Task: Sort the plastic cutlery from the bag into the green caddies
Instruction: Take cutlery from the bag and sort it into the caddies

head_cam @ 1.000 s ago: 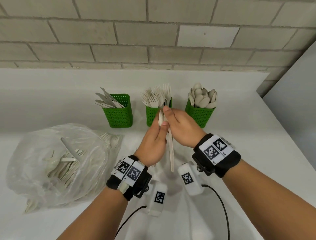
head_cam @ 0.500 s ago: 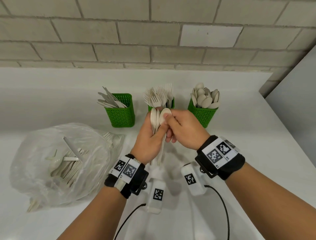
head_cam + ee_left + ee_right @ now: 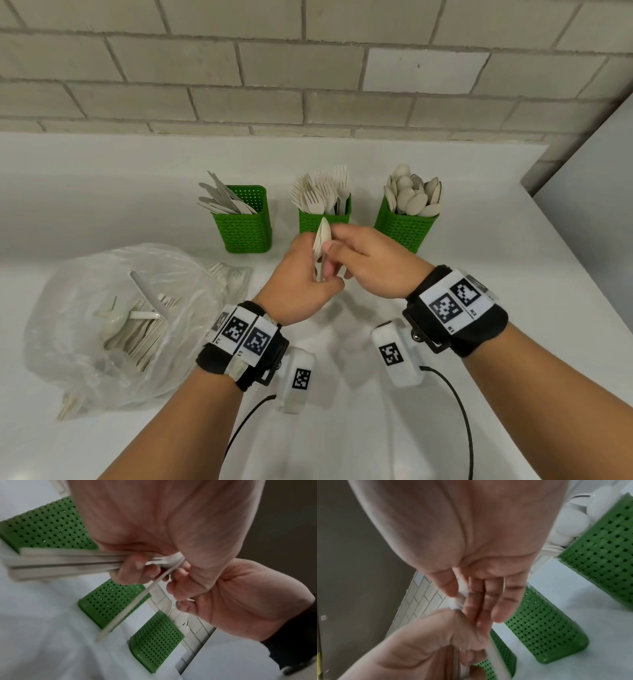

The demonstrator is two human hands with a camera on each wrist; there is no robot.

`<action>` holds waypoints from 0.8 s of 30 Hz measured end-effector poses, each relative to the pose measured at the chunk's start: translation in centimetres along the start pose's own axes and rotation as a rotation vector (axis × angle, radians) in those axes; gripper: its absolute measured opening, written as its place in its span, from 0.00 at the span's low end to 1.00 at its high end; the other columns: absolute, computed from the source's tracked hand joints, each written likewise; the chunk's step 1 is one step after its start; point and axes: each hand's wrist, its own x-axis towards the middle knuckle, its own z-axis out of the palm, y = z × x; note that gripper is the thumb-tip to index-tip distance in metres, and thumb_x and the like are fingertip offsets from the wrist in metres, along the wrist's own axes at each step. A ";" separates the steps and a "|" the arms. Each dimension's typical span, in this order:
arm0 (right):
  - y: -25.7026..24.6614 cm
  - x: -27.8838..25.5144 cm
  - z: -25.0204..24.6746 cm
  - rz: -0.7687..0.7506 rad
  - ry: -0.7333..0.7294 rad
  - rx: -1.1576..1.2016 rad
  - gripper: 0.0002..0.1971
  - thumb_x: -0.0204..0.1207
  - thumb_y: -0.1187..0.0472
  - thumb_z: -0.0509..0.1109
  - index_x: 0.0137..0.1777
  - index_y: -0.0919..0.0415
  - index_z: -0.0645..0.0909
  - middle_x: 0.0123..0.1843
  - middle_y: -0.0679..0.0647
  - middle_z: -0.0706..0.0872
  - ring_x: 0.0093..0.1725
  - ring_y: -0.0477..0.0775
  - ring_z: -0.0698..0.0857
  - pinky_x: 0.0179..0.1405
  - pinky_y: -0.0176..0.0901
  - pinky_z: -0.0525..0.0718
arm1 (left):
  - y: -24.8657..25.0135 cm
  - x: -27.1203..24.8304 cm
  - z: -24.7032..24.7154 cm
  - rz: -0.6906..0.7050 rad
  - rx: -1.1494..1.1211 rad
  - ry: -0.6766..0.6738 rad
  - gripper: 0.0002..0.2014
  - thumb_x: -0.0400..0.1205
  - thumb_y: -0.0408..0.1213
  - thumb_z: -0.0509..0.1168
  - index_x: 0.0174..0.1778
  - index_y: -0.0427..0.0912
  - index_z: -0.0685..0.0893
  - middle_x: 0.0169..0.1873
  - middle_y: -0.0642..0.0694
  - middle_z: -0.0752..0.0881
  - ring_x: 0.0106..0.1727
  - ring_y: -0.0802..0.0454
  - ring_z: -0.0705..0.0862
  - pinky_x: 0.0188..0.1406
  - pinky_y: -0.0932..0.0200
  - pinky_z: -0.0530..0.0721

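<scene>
White surface [image 3: 479, 240] against brick wall [image 3: 308, 68], carrying everything. Clear plastic bag [image 3: 85, 274] at near left, slumped, with a jumble of pale cutlery [image 3: 137, 329] inside; a few fork heads poking out of its mouth toward the caddies. Three green caddies in a row near the wall: knife caddy [image 3: 244, 226] at left, fork caddy [image 3: 310, 221] in the middle, spoon caddy [image 3: 404, 229] at right, each with its own kind standing handles-down. Both hands raised together just in front of fork caddy. Left hand [image 3: 301, 284] curled round a bundle of spoons [image 3: 322, 236], bowls up and stacked face to face, handles sticking out below the fist in left wrist view. Right hand [image 3: 370, 263] reached across from the right, thumb and fingers [image 3: 481, 601] pinched on one spoon of that bundle at the bowl end, fingers fairly straight. One handle [image 3: 130, 608] splayed away from the rest of the bundle. Both grips clamped on spoons, none set into spoon caddy from this handful.
</scene>
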 end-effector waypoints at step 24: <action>0.0 -0.1 1.6 -0.183 0.371 -0.291 0.22 0.77 0.55 0.73 0.71 0.58 0.81 0.52 0.45 0.87 0.37 0.34 0.75 0.48 0.22 0.72 | 0.4 -0.5 1.8 0.039 -0.140 -0.032 0.13 0.82 0.22 0.57 0.58 0.41 0.73 0.41 0.51 0.82 0.36 0.65 0.82 0.35 0.69 0.80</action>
